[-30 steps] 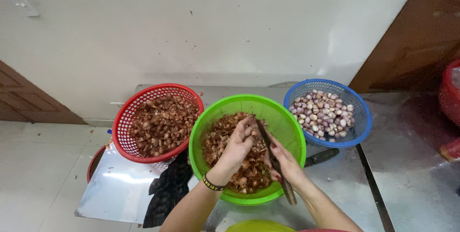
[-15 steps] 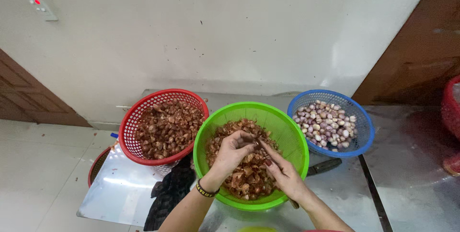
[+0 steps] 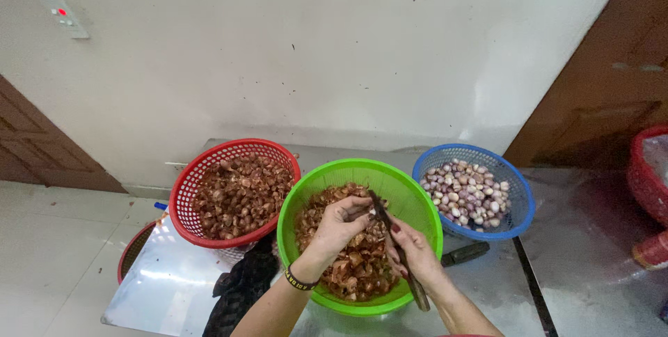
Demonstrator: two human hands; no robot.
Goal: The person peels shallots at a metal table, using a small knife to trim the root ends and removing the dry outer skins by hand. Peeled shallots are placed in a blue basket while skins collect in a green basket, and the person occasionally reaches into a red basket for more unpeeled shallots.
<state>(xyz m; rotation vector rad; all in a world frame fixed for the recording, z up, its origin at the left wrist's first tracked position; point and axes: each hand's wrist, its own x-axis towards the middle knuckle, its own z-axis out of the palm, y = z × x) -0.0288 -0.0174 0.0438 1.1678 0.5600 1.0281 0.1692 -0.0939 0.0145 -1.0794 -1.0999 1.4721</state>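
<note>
Over the green basket [image 3: 417, 201] at the worktop's [image 3: 167, 288] front edge, the left hand [image 3: 339, 225] pinches a shallot [image 3: 362, 213]. The right hand [image 3: 412, 250] grips a knife [image 3: 396, 246], blade against it.

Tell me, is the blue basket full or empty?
Partly full. The blue basket holds a low layer of peeled pale onions, well below its rim.

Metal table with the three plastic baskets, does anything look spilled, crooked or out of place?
Nothing spilled. The only stray items are a crumpled black cloth hanging over the table's front edge and a dark knife-like tool lying loose beside the blue basket.
</note>
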